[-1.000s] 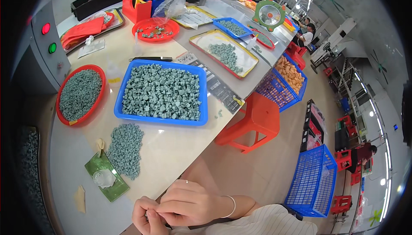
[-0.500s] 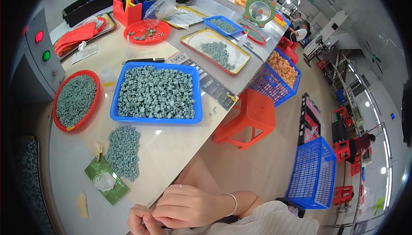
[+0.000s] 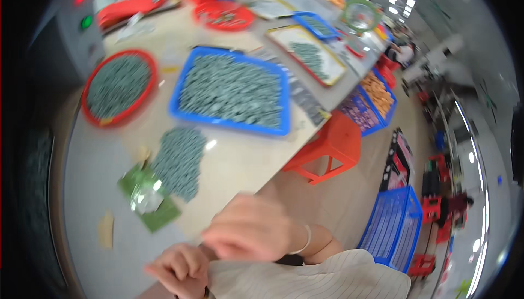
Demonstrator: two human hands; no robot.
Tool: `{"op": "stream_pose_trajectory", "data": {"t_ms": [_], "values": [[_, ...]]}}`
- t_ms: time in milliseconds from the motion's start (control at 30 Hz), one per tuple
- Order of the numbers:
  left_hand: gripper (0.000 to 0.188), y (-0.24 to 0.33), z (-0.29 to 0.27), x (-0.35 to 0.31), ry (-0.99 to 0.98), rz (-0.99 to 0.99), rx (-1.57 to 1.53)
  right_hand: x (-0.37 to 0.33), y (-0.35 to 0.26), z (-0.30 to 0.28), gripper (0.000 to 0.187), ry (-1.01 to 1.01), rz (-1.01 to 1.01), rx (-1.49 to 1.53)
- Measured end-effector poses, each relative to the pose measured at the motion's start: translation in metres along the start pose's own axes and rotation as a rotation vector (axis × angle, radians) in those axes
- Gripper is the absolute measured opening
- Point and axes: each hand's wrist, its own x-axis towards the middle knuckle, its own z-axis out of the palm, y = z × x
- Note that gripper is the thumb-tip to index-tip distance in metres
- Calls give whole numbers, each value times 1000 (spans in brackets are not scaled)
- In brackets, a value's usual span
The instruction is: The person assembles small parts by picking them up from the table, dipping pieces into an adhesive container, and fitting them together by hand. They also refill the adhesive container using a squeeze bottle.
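Observation:
My left hand (image 3: 183, 269) is at the lower edge with its fingers curled in; whether anything is inside them is hidden. Just above and right of it, my right hand (image 3: 248, 228) is smeared by motion, its fingers unclear, a pale bangle (image 3: 309, 236) at its wrist. Both are close to the table's near edge. On the table beyond lie a heap of small grey-green pieces (image 3: 179, 162) and a green rectangular mat (image 3: 166, 217) bearing a small clear dish (image 3: 146, 198). Farther off, a blue tray (image 3: 232, 123) holds more chunky green pieces.
A round red tray (image 3: 87, 100) of green pieces stands left, another red tray (image 3: 224, 15) farther back. A yellow-rimmed tray (image 3: 333, 75) lies back right. A red stool (image 3: 333, 141) and blue crates (image 3: 393, 222) stand beside the table. A pale scrap (image 3: 106, 229) lies near left.
My hands, together half a second ago, have come apart; the right has risen and moved right. The view has shifted, so the table's things appear higher and farther right, blurred.

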Motion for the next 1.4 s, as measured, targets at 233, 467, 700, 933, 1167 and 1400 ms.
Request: {"op": "stream_pose_trajectory", "data": {"t_ms": [233,467,700,933,1167,1400], "values": [[30,5,-13,10,-185,-454,-397,24,30,12,18,-28,-53,-209],[28,3,-17,2,-273,-198,-138,38,42,57,21,-181,-170,-193],[21,5,-33,13,-414,21,156,37,44,62,22,-264,-255,-312],[15,13,-22,10,-90,-100,11,37,44,65,23,-279,-264,-323],[19,8,-32,1,-86,-56,-43,36,42,63,23,-298,-243,-341],[25,20,-39,13,-159,246,507,14,21,40,17,-105,375,346]]}}
